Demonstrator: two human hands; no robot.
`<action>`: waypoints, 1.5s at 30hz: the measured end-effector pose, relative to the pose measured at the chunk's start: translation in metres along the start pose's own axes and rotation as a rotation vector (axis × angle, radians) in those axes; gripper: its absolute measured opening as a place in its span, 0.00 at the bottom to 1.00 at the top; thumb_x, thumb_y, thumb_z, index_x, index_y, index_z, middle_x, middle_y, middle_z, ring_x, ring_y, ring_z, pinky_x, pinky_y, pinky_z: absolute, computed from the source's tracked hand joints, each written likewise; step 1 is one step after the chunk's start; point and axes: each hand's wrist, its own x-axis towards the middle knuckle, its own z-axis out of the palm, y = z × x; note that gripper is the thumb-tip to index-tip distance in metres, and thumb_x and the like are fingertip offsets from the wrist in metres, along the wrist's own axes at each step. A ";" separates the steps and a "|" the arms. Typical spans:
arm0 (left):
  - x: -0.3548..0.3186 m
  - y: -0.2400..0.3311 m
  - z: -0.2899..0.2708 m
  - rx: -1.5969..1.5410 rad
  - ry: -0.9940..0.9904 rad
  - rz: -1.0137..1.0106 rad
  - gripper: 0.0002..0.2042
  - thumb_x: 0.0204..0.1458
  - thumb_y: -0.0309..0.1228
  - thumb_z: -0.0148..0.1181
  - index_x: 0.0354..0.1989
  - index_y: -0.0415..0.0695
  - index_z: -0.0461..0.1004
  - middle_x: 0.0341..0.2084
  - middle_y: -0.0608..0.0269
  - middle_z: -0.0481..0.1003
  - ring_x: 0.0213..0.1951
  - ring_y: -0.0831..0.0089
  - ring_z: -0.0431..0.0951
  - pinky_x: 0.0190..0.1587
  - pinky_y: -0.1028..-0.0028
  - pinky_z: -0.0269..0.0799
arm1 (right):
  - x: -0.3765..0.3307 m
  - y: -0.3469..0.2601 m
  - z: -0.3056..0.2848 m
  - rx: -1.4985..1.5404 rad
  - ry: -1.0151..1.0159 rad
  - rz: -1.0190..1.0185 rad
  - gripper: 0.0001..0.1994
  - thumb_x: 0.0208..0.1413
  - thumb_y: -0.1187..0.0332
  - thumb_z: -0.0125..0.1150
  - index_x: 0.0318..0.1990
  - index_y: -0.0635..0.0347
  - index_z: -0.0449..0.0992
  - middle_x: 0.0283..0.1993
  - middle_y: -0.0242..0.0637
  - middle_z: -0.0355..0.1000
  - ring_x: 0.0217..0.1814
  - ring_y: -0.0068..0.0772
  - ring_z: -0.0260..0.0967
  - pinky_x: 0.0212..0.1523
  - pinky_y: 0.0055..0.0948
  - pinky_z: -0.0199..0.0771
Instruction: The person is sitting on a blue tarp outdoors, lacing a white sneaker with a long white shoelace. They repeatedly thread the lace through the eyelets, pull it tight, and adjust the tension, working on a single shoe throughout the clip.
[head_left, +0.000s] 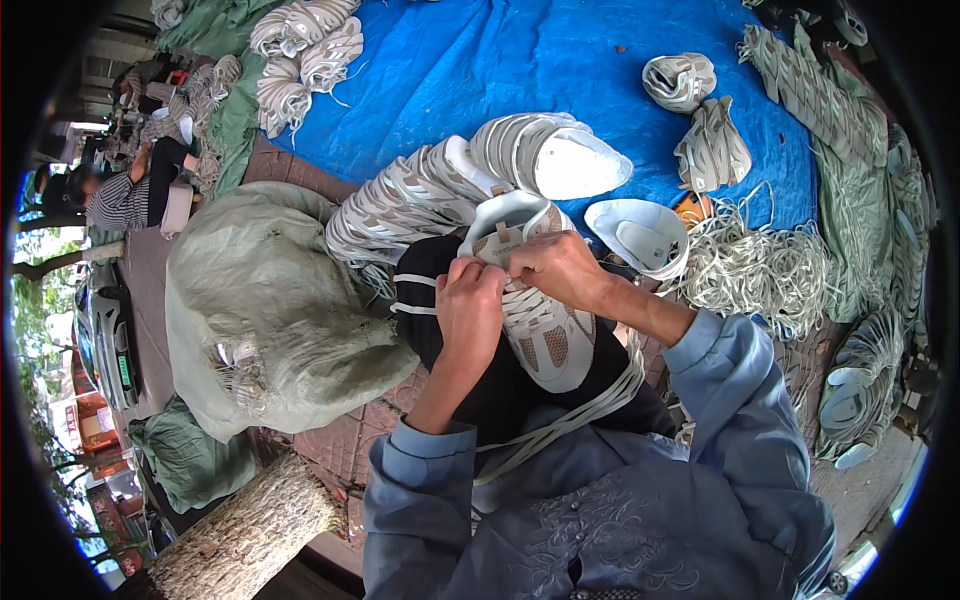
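Two hands pinch at the throat of a shoe upper [557, 360] on the lap

The grey and white upper lies across the dark trousers [470, 390], its toe toward the body and its open collar facing away. The thighs probably serve as a soft support, leaving both hands free for the lacing. Each grip is closed: the left hand [468, 300] and the right hand [560, 268] nearly meet at the top of the laced rows. Whether the fingertips hold lace or tongue, I cannot tell. A bundle of loose white laces [590, 408] drapes over the lap below the toe, likely laid there to be within easy reach.

Just beyond the collar, a curved row of nested uppers [400, 205] closes off the front; nesting presumably saves space. A bulky pale sack [260, 290] crowds the left side. To the right, a single white-lined upper [640, 235] lies near a tangled lace heap [765, 265], so sideways room there is tight. The widest open stretch is the blue tarp [450, 70] beyond the row, its wrinkled near edge meeting brick paving [345, 440]. Above the lap, both forearms have free air.
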 end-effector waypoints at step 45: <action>0.005 0.020 0.021 -0.041 0.123 0.130 0.06 0.36 0.18 0.53 0.25 0.41 0.68 0.22 0.60 0.70 0.32 0.64 0.69 0.37 0.66 0.62 | -0.029 -0.015 -0.008 0.145 0.171 0.328 0.06 0.35 0.75 0.61 0.23 0.59 0.71 0.19 0.36 0.70 0.21 0.31 0.70 0.22 0.24 0.68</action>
